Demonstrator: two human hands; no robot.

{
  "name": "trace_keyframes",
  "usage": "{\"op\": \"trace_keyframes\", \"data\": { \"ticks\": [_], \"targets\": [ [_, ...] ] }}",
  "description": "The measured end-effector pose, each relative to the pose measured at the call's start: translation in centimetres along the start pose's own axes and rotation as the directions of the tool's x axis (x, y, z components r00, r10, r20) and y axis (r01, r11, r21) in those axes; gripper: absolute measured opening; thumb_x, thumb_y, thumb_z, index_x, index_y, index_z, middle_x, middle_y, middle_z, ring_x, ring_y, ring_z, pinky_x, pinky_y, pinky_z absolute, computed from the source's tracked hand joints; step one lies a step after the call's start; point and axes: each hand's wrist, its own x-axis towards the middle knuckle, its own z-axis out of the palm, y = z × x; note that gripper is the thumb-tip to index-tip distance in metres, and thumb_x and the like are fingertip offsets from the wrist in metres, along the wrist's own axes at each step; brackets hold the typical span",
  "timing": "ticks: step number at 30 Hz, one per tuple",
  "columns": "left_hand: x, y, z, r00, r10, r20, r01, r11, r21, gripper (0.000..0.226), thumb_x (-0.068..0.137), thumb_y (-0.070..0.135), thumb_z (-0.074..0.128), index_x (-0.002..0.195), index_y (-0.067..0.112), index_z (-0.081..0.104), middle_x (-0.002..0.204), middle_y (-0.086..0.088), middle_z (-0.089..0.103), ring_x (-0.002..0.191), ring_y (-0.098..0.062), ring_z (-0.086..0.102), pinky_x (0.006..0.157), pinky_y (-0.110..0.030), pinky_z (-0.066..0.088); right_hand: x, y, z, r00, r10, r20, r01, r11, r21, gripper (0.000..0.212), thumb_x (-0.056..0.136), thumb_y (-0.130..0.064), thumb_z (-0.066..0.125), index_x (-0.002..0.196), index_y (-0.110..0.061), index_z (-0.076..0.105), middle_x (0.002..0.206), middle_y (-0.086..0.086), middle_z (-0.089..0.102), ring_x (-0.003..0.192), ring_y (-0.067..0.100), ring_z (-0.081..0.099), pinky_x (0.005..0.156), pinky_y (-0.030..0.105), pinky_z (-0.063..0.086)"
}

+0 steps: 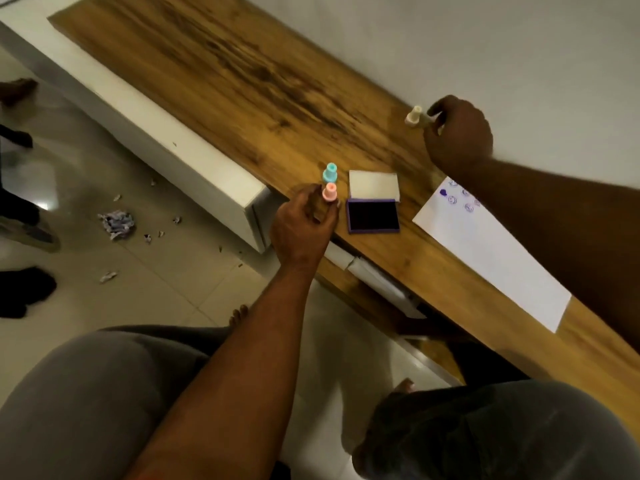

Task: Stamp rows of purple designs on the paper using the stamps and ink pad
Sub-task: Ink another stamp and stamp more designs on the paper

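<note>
A white paper [491, 251] lies on the wooden shelf [263, 81] at the right, with several purple prints near its far corner. An open purple ink pad [373, 215] sits left of it, lid raised. My left hand [301, 226] curls around the base of a pink stamp [329, 192]; a teal stamp [330, 172] stands just behind. My right hand [457, 133] reaches past the paper, fingers pinched on a pale greenish stamp [426, 122], with a cream stamp [414, 116] right beside it.
The shelf runs along a white wall [485, 39] at its far edge. Its front drops to a tiled floor with torn paper scraps [116, 225]. My knees in grey trousers fill the bottom. Another person's feet show at the far left.
</note>
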Motion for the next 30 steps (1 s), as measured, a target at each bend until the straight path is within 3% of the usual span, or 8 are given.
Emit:
{"op": "trace_keyframes", "data": {
  "ticks": [4,9,16,22,25,28,30],
  "targets": [
    [-0.2,-0.7,0.4,0.999,-0.033,0.008,0.034,0.998,-0.043,0.06,0.088,0.049,0.082,0.138,0.018,0.066,0.115,-0.004,0.075,0.095,-0.022,0.071,0.081,-0.044,0.061,2.3,0.2,1.0,0.994,0.081,0.077,-0.078,0.996,-0.041,0.042,0.096,-0.027,0.056,0.137,-0.017,0.053,0.135,0.011,0.057,0.121,0.033,0.058,0.102,0.045,0.045],
    [-0.6,-0.9,0.8,0.999,-0.053,-0.014,0.051,0.992,-0.113,0.065,0.086,0.047,0.085,0.139,0.018,0.064,0.105,-0.004,0.075,0.079,-0.024,0.069,0.072,-0.046,0.061,4.1,-0.4,2.2,0.98,0.019,0.197,-0.008,0.998,-0.057,0.05,0.099,-0.016,0.056,0.147,-0.011,0.047,0.139,0.017,0.057,0.128,0.039,0.055,0.104,0.044,0.043],
    [-0.7,-1.1,0.9,0.999,-0.037,-0.04,0.032,0.994,-0.107,0.055,0.085,0.049,0.085,0.13,0.023,0.067,0.081,0.005,0.065,0.064,-0.008,0.056,0.059,-0.032,0.054,4.1,-1.3,2.7,0.969,-0.057,0.239,0.092,0.986,-0.137,0.029,0.1,-0.02,0.06,0.128,-0.014,0.065,0.123,0.019,0.065,0.114,0.039,0.061,0.089,0.038,0.048],
    [-1.0,-0.8,0.5,0.998,-0.048,-0.041,0.046,0.998,-0.051,0.051,0.085,0.051,0.083,0.122,0.023,0.063,0.096,0.003,0.069,0.083,-0.014,0.066,0.068,-0.03,0.057,0.1,-1.8,2.0,0.951,-0.15,0.27,0.212,0.952,-0.219,0.023,0.099,-0.02,0.066,0.119,-0.01,0.071,0.117,0.018,0.067,0.106,0.038,0.065,0.086,0.037,0.05],
    [-2.0,-1.0,0.0,0.997,-0.067,-0.035,0.066,0.997,-0.028,0.048,0.086,0.054,0.081,0.12,0.024,0.064,0.092,0.007,0.066,0.081,-0.009,0.063,0.069,-0.03,0.058,-2.0,-1.1,0.9,0.931,-0.165,0.325,0.263,0.922,-0.284,0.024,0.099,-0.018,0.064,0.121,-0.009,0.07,0.115,0.019,0.066,0.104,0.037,0.064,0.082,0.035,0.049],
    [-3.0,-1.3,-0.6,0.998,-0.048,-0.044,0.048,0.999,0.005,0.044,0.088,0.057,0.078,0.116,0.026,0.063,0.086,0.011,0.061,0.078,-0.008,0.059,0.065,-0.027,0.055,-3.2,-0.3,-0.6,0.925,-0.106,0.366,0.211,0.942,-0.262,0.025,0.098,-0.021,0.067,0.12,-0.009,0.071,0.112,0.017,0.067,0.103,0.034,0.064,0.077,0.029,0.041],
    [-3.6,-1.2,-1.1,0.999,-0.018,-0.051,0.019,1.0,0.019,0.041,0.09,0.058,0.075,0.115,0.027,0.064,0.085,0.011,0.061,0.076,-0.008,0.059,0.063,-0.026,0.054,-4.3,-0.2,-1.5,0.951,-0.056,0.305,0.103,0.985,-0.138,0.027,0.096,-0.027,0.07,0.118,-0.01,0.073,0.111,0.014,0.07,0.101,0.03,0.065,0.076,0.029,0.041]
  ]
}}
